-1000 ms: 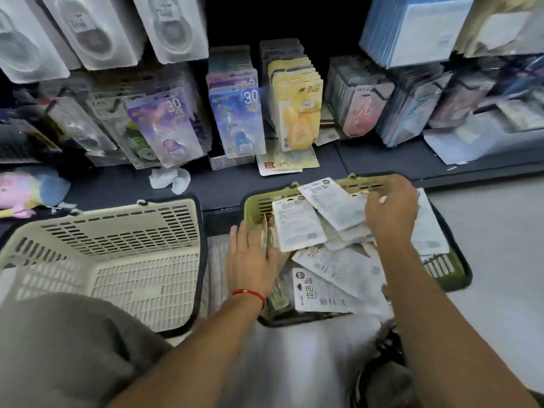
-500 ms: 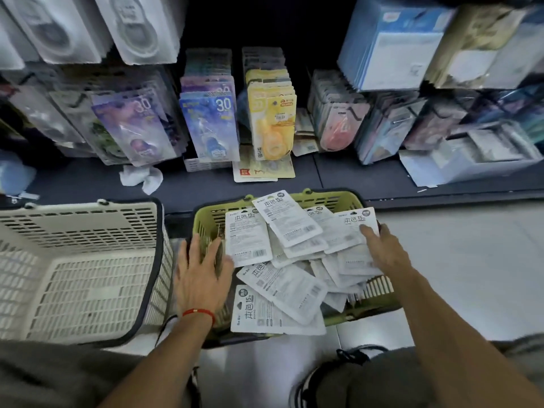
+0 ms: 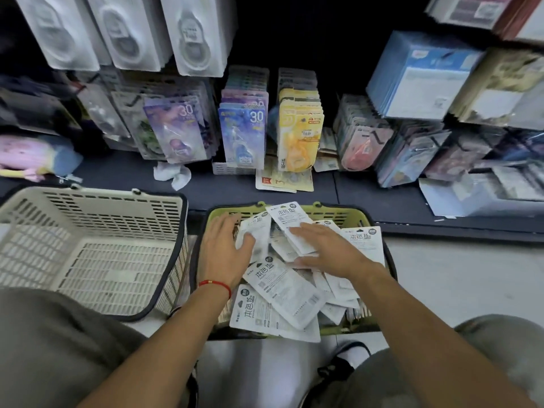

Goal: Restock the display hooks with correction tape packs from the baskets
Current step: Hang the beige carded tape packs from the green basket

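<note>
i see two baskets on the floor in front of the shelf point(image 3: 294, 198): green basket point(image 3: 338, 214) in the middle, beige basket point(image 3: 97, 248) just left of it, touching or nearly. beige one shows nothing inside. green one is piled with white correction tape packs point(image 3: 282, 290), loose and overlapping, printed backs up; i count about ten visible, more buried, can't give an exact number.

both hands are in the green basket. left hand point(image 3: 225, 254), red string on the wrist, lies flat with fingers spread on the left side of the pile, thumb against a pack's edge, nothing gripped. right hand point(image 3: 329, 251) lies palm down across the middle of the pile, fingers straight, pressing on packs, nothing pinched that i can see.

hanging rows above the shelf: purple packs point(image 3: 179, 131), blue packs point(image 3: 244, 136), yellow packs point(image 3: 300, 136), one row each. three rows of clear white blister packs point(image 3: 194, 33) higher up. crumpled white paper point(image 3: 173, 175) on the shelf.
</note>
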A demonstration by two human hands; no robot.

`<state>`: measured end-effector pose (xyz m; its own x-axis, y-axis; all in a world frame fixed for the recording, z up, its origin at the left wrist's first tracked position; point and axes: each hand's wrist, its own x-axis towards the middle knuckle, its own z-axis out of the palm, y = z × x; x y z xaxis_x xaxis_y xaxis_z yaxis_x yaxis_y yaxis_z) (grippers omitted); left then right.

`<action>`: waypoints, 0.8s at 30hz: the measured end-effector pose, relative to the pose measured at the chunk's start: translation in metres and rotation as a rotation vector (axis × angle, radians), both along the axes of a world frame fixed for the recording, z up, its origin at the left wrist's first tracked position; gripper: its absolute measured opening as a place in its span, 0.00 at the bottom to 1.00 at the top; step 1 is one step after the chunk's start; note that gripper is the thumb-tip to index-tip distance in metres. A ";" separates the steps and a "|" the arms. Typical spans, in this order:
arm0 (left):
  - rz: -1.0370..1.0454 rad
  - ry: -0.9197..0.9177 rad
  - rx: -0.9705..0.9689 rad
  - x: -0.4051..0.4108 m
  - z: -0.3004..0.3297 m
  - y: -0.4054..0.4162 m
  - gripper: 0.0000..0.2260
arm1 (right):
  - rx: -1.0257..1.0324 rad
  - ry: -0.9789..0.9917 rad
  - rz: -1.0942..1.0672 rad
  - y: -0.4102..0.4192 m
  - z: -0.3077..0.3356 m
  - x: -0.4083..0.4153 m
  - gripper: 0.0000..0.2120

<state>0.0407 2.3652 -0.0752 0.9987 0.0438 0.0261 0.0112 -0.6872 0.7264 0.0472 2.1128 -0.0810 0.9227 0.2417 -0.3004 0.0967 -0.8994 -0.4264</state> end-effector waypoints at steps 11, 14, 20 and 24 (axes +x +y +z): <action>0.029 0.082 -0.366 -0.006 0.029 -0.045 0.16 | 0.593 -0.377 -0.726 -0.033 0.053 -0.002 0.13; 0.078 0.352 -0.671 -0.010 0.038 -0.060 0.20 | 1.190 -0.183 -0.960 -0.003 0.062 -0.018 0.10; 0.175 0.615 -1.336 -0.018 0.039 -0.054 0.14 | 1.059 0.143 -0.836 0.041 0.034 -0.048 0.07; 0.244 0.611 -1.229 -0.018 0.026 -0.030 0.16 | 0.084 -0.133 -0.534 0.000 0.008 -0.031 0.22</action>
